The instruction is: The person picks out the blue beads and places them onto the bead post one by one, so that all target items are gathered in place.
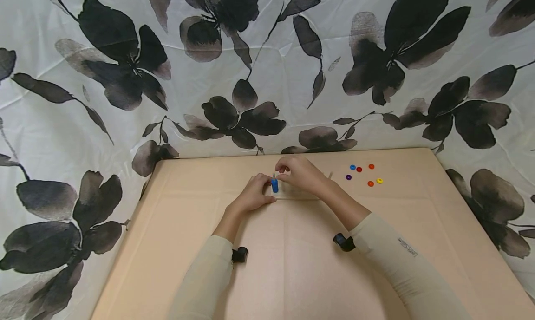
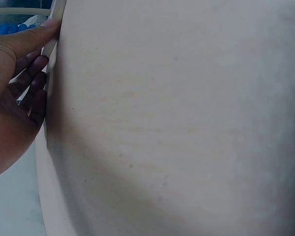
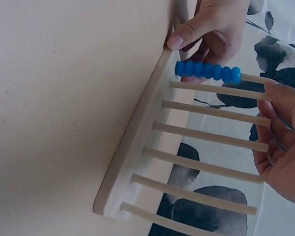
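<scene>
A wooden peg rack [image 3: 137, 137] has a long base and a row of several thin upright pegs. Blue beads [image 3: 206, 70] are stacked on its end peg, also seen in the head view as a blue column [image 1: 274, 185]. My left hand [image 1: 255, 190] grips that end of the base, thumb on the front face and fingers behind; in the left wrist view the hand [image 2: 14, 83] shows at the left edge. My right hand [image 1: 303, 173] hovers by the top of the beaded peg, fingers loosely curled, thumb [image 3: 280, 96] overlapping the peg's tip. No bead shows between its fingers.
To the right of the rack lie several loose beads: blue [image 1: 353, 167], purple [image 1: 349, 177], yellow [image 1: 379, 180], and red and orange ones [image 1: 371, 166]. The tan table [image 1: 418, 245] meets a floral cloth [image 1: 292, 69] at its back edge.
</scene>
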`<state>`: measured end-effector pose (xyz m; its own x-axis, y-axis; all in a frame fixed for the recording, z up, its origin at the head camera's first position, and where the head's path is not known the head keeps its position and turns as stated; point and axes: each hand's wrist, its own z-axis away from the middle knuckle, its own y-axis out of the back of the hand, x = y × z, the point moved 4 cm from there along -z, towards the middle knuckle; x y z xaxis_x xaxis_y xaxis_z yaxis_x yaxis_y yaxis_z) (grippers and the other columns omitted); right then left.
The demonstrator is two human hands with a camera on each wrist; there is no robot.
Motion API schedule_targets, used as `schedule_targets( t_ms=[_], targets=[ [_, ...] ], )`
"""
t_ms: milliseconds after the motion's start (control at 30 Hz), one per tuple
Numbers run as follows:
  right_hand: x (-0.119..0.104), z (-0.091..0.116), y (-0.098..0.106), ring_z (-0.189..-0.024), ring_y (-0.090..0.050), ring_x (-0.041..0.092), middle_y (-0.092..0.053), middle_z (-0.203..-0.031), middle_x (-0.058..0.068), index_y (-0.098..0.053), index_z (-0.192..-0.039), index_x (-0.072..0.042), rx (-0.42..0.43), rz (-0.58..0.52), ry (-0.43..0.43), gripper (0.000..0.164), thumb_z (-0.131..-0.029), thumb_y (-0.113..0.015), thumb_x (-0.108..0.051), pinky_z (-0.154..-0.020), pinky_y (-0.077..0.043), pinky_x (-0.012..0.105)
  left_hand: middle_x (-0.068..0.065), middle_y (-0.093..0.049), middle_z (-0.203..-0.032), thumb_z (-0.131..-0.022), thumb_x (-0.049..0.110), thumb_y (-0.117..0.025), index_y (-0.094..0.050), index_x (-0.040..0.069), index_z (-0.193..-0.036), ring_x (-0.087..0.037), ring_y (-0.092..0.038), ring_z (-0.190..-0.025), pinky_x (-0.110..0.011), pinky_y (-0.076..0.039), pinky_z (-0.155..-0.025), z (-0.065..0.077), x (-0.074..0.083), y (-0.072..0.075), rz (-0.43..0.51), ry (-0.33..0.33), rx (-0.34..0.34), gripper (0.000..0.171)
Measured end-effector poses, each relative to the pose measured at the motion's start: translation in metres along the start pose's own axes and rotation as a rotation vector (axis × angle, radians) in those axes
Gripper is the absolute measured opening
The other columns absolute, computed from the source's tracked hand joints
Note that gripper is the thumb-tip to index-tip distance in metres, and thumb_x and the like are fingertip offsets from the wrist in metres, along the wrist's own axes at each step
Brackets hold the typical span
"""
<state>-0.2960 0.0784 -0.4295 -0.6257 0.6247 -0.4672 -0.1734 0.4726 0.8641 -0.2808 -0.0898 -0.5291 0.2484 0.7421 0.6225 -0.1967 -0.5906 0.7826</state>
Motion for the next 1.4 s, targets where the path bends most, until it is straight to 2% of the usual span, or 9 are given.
schedule_targets(
  t_ms=[300,600,833,1100,1400],
  targets=[
    [0.02,0.023,0.017,-0.097,-0.065,0.021,-0.072,-0.103,0.004,-0.075,-0.113,-0.008,0.055,-0.072,-0.057,0.023,-0.094,-0.078,-0.021,-0.085,-0.057,0.037,-0.012,-0.058,-0.133,-0.087,0.021,-0.085,-0.061,0.001,-0.134,-0.03,-0.049,-0.126,-0.044,-0.041,-0.112,0.001,-0.001,-0.001,0.013,0.019,-0.003,0.057],
    [0.064,0.061,0.043,-0.096,-0.066,0.022,-0.074,-0.102,0.005,-0.075,-0.112,-0.01,0.162,-0.071,-0.103,0.021,-0.093,-0.078,-0.018,-0.082,-0.052,0.04,-0.013,-0.058,-0.131,-0.087,0.02,-0.085,-0.061,0.0,-0.134,-0.031,-0.049,-0.125,-0.043,-0.04,-0.111,0.002,-0.002,-0.002,0.002,0.02,-0.006,0.057],
    [0.097,0.083,0.058,-0.094,-0.067,0.025,-0.075,-0.1,0.008,-0.075,-0.112,-0.006,0.206,-0.061,-0.138,0.02,-0.094,-0.076,-0.016,-0.082,-0.052,0.044,-0.013,-0.058,-0.132,-0.087,0.02,-0.084,-0.06,0.0,-0.134,-0.03,-0.048,-0.124,-0.044,-0.04,-0.11,0.001,-0.003,-0.003,0.012,0.017,-0.007,0.057],
    [0.126,0.1,0.068,-0.088,-0.067,0.024,-0.074,-0.096,0.008,-0.074,-0.111,-0.004,0.251,-0.018,-0.165,0.021,-0.093,-0.077,-0.015,-0.078,-0.055,0.044,-0.012,-0.057,-0.132,-0.087,0.021,-0.084,-0.06,0.0,-0.134,-0.03,-0.048,-0.124,-0.044,-0.041,-0.11,0.001,-0.003,-0.002,0.012,0.016,-0.01,0.056],
    [0.163,0.111,0.071,-0.095,-0.067,0.034,-0.074,-0.101,0.017,-0.073,-0.112,0.0,0.252,-0.046,-0.253,0.021,-0.094,-0.076,-0.01,-0.082,-0.05,0.046,-0.013,-0.058,-0.133,-0.087,0.02,-0.085,-0.06,0.0,-0.134,-0.03,-0.048,-0.124,-0.043,-0.041,-0.11,0.001,-0.002,-0.001,0.008,0.011,-0.005,0.057]
  ],
)
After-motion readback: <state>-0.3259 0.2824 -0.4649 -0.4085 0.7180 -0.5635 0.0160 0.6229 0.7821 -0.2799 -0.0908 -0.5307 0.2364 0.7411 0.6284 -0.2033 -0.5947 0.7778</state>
